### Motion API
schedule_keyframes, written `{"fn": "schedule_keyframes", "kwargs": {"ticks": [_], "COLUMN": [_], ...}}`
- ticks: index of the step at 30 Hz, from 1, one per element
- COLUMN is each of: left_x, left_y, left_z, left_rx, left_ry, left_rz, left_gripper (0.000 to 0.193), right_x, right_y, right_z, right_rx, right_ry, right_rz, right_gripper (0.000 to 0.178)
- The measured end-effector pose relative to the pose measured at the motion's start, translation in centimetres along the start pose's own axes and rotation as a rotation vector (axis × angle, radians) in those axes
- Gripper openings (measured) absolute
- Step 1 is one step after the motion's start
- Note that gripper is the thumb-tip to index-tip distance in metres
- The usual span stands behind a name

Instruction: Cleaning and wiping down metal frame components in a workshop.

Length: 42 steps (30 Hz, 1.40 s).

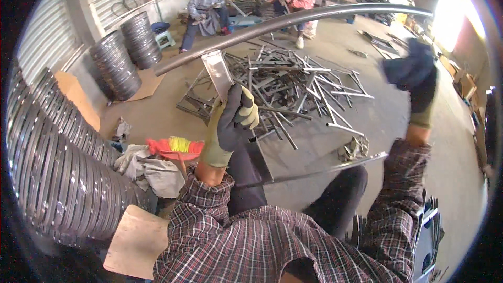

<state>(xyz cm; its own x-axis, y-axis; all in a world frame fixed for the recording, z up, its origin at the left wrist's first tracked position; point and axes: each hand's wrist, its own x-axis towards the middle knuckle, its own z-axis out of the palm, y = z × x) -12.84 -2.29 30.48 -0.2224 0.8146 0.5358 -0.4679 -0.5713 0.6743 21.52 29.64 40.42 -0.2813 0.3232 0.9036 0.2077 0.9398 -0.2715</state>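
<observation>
My left hand (234,112), in a dark-palmed, pale-backed work glove, is closed round the flat crossbar (217,73) of a metal frame. At the top of this frame a dark, gently curved tube (293,22) reaches far to the right. A second tube (325,172) crosses low, near my knees, and the bar seems to link the two. My right hand (422,86), gloved as well and blurred, is raised at the right with a dark blue cloth (411,63) bunched in it. The cloth is just below the upper tube's right end; whether they touch I cannot tell.
A heap of loose metal tubes and frames (298,81) lies on the floor ahead. Tall stacks of dark curved parts (68,173) stand at the left, beside rags (157,175) and a red basin (183,155). Two people (207,8) sit beyond the heap.
</observation>
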Motion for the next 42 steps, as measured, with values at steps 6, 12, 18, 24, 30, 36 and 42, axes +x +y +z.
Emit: {"fn": "schedule_keyframes", "kwargs": {"ticks": [6,12,18,24,30,36,42], "left_x": [2.2,3.7,-0.9,-0.8,4.4,5.5,5.0], "left_y": [-5.2,-11.2,-14.5,-11.9,-8.6,-8.4,-9.4], "left_z": [1.8,-3.5,-4.2,-9.2,-2.9,-0.5,0.2], "left_rx": [-0.111,-0.15,-0.322,0.137,0.63,0.037,-0.016], "left_ry": [0.015,-0.267,0.142,0.369,0.103,-0.027,-0.124], "left_rz": [-0.173,-0.236,0.001,-0.075,0.087,-0.249,-0.159], "left_gripper": [0.029,0.036,0.045,0.067,0.051,0.024,0.023], "right_x": [-5.6,-3.1,-6.3,-21.8,-26.1,-32.7,-29.2], "right_y": [-15.7,-21.2,-16.5,-17.7,-19.2,-19.6,-18.5], "right_z": [10.1,15.4,21.7,22.2,22.2,19.7,20.4], "right_rx": [1.27,1.36,0.632,0.757,0.7,0.407,0.656], "right_ry": [-0.048,-0.116,-0.127,-0.304,-0.268,-0.566,-0.477], "right_rz": [0.798,0.486,0.335,0.653,0.719,0.635,0.599], "right_gripper": [0.047,0.029,0.036,0.037,0.037,0.038,0.04]}}
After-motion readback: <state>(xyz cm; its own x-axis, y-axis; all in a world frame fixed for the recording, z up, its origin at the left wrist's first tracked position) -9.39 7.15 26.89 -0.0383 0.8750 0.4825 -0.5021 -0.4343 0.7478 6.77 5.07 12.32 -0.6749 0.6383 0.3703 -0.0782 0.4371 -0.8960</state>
